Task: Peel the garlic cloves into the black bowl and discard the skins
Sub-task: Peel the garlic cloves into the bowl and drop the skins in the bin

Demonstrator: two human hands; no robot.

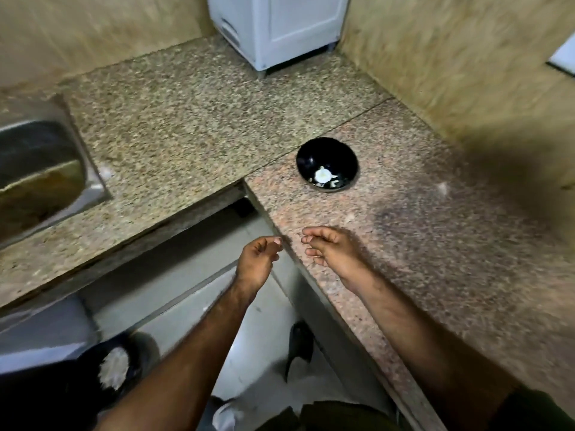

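garlic (pixel 322 175) in upright black bowl (pixel 326 164), orientation unclear.

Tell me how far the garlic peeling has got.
Done: the round black bowl on the speckled granite counter holds pale garlic; whether it is peeled is too small to tell. In hand: nothing; left hand and right hand hang loosely curled. Left: peeling progress, skins unclear.

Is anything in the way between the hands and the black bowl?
Nothing visible is. Only bare countertop lies between the right hand, the left hand and the black bowl with garlic inside.
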